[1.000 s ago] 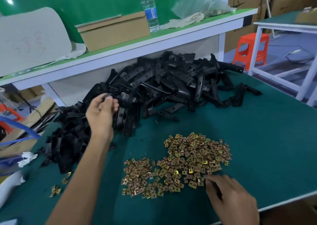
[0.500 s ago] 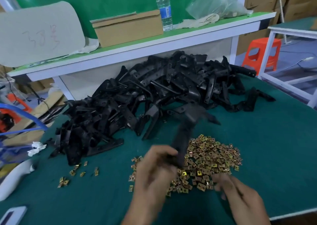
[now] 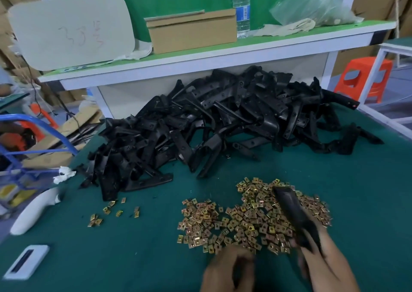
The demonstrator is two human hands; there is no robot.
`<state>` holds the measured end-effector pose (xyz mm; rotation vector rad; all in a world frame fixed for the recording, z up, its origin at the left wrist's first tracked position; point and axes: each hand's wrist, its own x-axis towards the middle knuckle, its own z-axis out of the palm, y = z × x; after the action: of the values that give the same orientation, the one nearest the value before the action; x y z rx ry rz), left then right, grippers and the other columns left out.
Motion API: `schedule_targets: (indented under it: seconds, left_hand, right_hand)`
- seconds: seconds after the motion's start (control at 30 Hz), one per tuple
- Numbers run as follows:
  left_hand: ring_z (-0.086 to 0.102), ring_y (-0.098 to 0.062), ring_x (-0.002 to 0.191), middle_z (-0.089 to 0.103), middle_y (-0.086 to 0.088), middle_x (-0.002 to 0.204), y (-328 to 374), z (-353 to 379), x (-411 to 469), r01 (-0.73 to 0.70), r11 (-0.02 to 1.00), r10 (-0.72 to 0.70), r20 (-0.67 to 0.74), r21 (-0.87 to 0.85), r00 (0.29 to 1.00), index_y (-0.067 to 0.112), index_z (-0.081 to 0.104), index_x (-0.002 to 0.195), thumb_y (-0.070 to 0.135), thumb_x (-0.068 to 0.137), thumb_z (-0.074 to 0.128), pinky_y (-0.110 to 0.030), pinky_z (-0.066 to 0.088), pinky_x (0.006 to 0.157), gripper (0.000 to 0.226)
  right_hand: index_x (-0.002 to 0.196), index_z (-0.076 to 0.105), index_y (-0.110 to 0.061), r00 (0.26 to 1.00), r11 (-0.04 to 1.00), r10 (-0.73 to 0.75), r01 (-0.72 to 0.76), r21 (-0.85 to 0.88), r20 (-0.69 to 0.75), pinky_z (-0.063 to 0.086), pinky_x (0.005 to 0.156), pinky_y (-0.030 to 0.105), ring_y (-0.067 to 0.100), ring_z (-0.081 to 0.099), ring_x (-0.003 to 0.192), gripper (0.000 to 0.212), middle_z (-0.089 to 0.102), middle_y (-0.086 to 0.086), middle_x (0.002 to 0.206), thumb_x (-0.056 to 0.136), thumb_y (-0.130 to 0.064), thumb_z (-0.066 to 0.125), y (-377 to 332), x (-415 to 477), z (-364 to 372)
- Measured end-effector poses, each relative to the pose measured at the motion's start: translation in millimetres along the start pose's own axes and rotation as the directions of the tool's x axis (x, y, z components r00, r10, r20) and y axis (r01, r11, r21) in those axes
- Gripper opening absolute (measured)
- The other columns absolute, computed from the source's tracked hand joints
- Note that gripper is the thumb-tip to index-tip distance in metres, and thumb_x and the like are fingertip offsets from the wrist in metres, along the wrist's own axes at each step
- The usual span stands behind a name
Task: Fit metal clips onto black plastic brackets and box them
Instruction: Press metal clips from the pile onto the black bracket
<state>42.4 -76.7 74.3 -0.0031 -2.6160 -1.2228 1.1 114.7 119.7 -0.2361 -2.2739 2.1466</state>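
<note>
My right hand grips the near end of a black bracket at the near right edge of the clip pile, fingers curled round it. My left hand is at the pile's near edge, knuckles up, too blurred to show what its fingers hold.

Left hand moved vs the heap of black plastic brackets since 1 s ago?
Yes. The left hand left the heap of black plastic brackets and came toward the person, now at the near edge of the gold metal clips.
</note>
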Motion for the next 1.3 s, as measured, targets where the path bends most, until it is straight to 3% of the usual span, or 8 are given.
schedule_targets:
  seconds: [0.1, 0.23, 0.37, 0.5, 0.6, 0.8, 1.1, 1.3]
  left_hand:
    - [0.055, 0.002, 0.109, 0.062, 0.029, 0.105, -14.1, -16.1, 11.6, -0.079, 0.966, 0.111, -0.119, 0.244, 0.987, 0.046, 0.064, 0.102, 0.043, 0.083, 0.071, -0.018, 0.046, 0.091, 0.020]
    - [0.040, -0.003, 0.121, 0.054, 0.023, 0.124, -29.6, -18.8, 23.5, -0.050, 0.916, 0.053, 0.004, 0.398, 0.999, 0.038, 0.063, 0.125, 0.052, 0.090, 0.068, -0.018, 0.026, 0.096, 0.038]
    - [0.058, -0.009, 0.093, 0.065, 0.016, 0.100, -32.9, -15.6, 28.3, -0.073, 0.923, 0.103, -0.059, 0.378, 0.993, 0.030, 0.075, 0.095, 0.032, 0.082, 0.082, -0.020, 0.037, 0.080, 0.014]
    - [0.055, -0.009, 0.087, 0.062, 0.015, 0.094, -38.8, -11.9, 36.6, -0.087, 0.921, 0.143, -0.122, 0.380, 0.982, 0.028, 0.072, 0.089, 0.030, 0.083, 0.082, -0.027, 0.045, 0.077, 0.011]
    - [0.057, -0.009, 0.087, 0.064, 0.015, 0.092, -38.3, -12.4, 44.4, -0.078, 0.916, 0.134, -0.117, 0.393, 0.984, 0.028, 0.072, 0.093, 0.031, 0.084, 0.082, -0.029, 0.047, 0.077, 0.013]
    - [0.063, -0.012, 0.082, 0.070, 0.014, 0.085, -33.1, -14.6, 71.8, -0.080, 0.887, 0.148, -0.115, 0.455, 0.982, 0.028, 0.073, 0.089, 0.036, 0.090, 0.073, -0.034, 0.049, 0.080, 0.008]
    - [0.058, -0.015, 0.089, 0.070, 0.009, 0.101, -44.0, -19.5, 67.8, 0.084, 0.983, -0.011, -0.409, 0.163, 0.912, 0.019, 0.070, 0.113, 0.018, 0.101, 0.058, -0.036, 0.045, 0.083, 0.017]
    - [0.054, -0.009, 0.081, 0.065, 0.017, 0.085, -38.2, -27.9, 64.3, 0.032, 0.999, -0.030, -0.395, -0.001, 0.918, 0.021, 0.070, 0.088, 0.021, 0.092, 0.059, -0.036, 0.042, 0.083, 0.012]
  right_hand:
    - [0.133, 0.036, -0.075, 0.996, 0.972, -0.083, 0.084, -0.218, 0.014, 0.041, 0.080, 0.025, -0.014, 0.053, 0.100, 0.048, 0.056, -0.048, 0.112, 0.087, -0.080, 0.047, -2.7, -2.9, -1.2]
    - [0.117, 0.042, -0.079, 0.998, 0.988, -0.044, 0.050, -0.146, 0.045, 0.038, 0.090, 0.030, -0.026, 0.047, 0.100, 0.040, 0.053, -0.047, 0.112, 0.080, -0.069, 0.054, -3.0, -5.3, 0.0]
    - [0.094, 0.060, -0.046, 0.986, 0.958, -0.143, 0.116, -0.263, -0.086, 0.048, 0.059, 0.033, 0.005, 0.061, 0.062, 0.037, 0.065, -0.009, 0.069, 0.063, -0.062, 0.071, 6.1, -5.7, -5.3]
    - [0.099, 0.062, -0.056, 0.969, 0.897, -0.238, 0.195, -0.398, -0.061, 0.044, 0.061, 0.002, -0.007, 0.064, 0.061, 0.023, 0.069, -0.016, 0.063, 0.077, -0.055, 0.069, 8.1, -9.3, -6.6]
    - [0.109, 0.055, -0.058, 0.972, 0.838, -0.237, 0.201, -0.507, -0.006, 0.049, 0.066, 0.020, 0.000, 0.066, 0.073, 0.028, 0.070, -0.019, 0.075, 0.081, -0.059, 0.062, 10.2, -4.6, -2.5]
    - [0.126, 0.062, -0.004, 0.911, 0.609, -0.391, 0.362, -0.706, 0.130, 0.045, 0.068, 0.040, 0.031, 0.055, 0.084, 0.062, 0.057, 0.010, 0.095, 0.072, -0.018, 0.088, 44.1, 15.4, 5.1]
    - [0.137, 0.057, -0.032, 0.849, 0.564, -0.526, 0.392, -0.727, 0.049, 0.052, 0.061, 0.039, 0.028, 0.058, 0.072, 0.063, 0.058, -0.001, 0.084, 0.079, -0.054, 0.069, 53.9, 8.9, 12.3]
    - [0.141, 0.054, -0.038, 0.883, 0.557, -0.460, 0.371, -0.743, 0.096, 0.051, 0.060, 0.039, 0.027, 0.063, 0.089, 0.064, 0.058, -0.005, 0.096, 0.083, -0.062, 0.061, 50.9, 7.5, 17.1]
